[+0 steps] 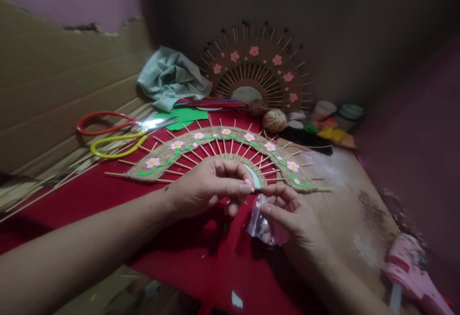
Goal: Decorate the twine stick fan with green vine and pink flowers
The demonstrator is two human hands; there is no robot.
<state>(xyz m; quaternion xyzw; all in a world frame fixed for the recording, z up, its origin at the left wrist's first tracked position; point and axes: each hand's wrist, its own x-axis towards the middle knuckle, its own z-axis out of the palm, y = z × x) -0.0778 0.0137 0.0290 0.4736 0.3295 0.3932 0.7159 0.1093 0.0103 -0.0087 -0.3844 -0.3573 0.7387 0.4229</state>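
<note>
My left hand [219, 185] is closed in a pinch, with a small pink piece [248, 183] showing at the thumb tip. My right hand [291, 209] is closed on a small clear plastic bag [259, 224] with something pinkish in it. A tiny dark bit shows between the two hands' fingertips, too small to name. Just beyond them lies a fan-shaped piece of woven twine and thin sticks [167, 157]. Pink flowers [225, 131] and a green wavy line run along its band. My left hand covers part of its inner arc.
A similar flowered fan [254, 66] stands against the back wall. Scissors [118, 133] and thin sticks [39, 188] lie left. Behind are a cloth [172, 75], green sheet [190, 118] and twine ball [275, 121]. A pink glue gun [413, 267] lies right, on the red-covered table [89, 195].
</note>
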